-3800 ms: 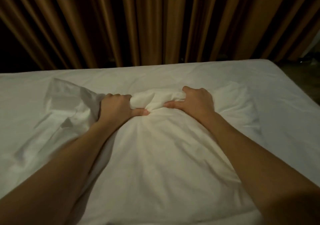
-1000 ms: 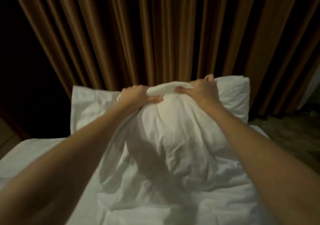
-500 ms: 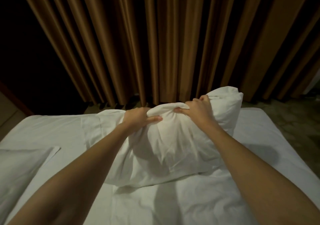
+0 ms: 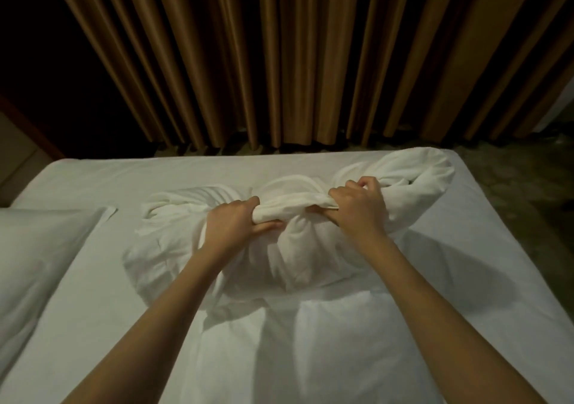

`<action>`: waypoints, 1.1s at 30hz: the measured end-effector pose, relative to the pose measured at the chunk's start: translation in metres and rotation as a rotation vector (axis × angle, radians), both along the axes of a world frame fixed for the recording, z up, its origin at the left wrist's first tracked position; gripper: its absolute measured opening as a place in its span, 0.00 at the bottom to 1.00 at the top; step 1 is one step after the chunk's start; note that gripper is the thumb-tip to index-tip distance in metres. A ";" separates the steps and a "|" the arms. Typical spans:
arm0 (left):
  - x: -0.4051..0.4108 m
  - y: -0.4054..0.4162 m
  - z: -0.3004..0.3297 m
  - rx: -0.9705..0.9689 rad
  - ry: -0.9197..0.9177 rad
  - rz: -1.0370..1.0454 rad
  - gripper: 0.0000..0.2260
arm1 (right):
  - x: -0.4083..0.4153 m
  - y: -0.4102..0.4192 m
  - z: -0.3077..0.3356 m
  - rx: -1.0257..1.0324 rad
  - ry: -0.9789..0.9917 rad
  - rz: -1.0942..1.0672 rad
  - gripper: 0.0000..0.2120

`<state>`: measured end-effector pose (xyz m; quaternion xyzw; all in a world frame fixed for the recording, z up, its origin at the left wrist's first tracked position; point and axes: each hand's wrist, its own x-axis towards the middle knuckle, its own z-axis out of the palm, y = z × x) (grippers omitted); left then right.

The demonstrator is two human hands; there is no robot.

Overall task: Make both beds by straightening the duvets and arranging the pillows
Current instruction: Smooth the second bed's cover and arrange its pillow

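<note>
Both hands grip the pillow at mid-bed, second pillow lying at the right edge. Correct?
Not quite. The head view shows both hands, left and right, gripping the pillow, but the second pillow lies at the left edge, not the right.

Dim warm light, pleated brown curtains (image 4: 279, 61) hanging behind the bed, dark patterned floor (image 4: 512, 180) at right, black shadow at left

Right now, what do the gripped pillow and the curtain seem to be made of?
Pillow: looks like matte white woven cotton over soft filling; it bunches under both hands. Curtain: brown cloth with a slight sheen, probably synthetic; it hangs in long pleats.
</note>
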<state>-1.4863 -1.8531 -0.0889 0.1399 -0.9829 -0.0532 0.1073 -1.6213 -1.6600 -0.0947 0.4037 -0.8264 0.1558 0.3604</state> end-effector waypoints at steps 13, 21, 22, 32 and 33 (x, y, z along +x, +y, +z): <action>0.071 0.063 0.002 0.097 0.003 -0.020 0.27 | 0.062 0.070 0.020 0.492 -0.202 0.084 0.42; 0.015 0.052 0.068 0.064 -0.033 -0.014 0.22 | 0.016 0.056 0.070 0.427 -0.495 0.033 0.37; 0.007 0.049 0.079 0.073 -0.014 -0.024 0.22 | 0.010 0.054 0.080 0.404 -0.507 0.023 0.35; 0.015 0.074 0.171 -0.020 0.085 -0.093 0.28 | 0.021 0.089 0.147 0.160 -0.416 -0.032 0.35; 0.025 0.082 0.164 -0.020 0.075 -0.094 0.28 | 0.029 0.095 0.141 0.184 -0.425 -0.017 0.36</action>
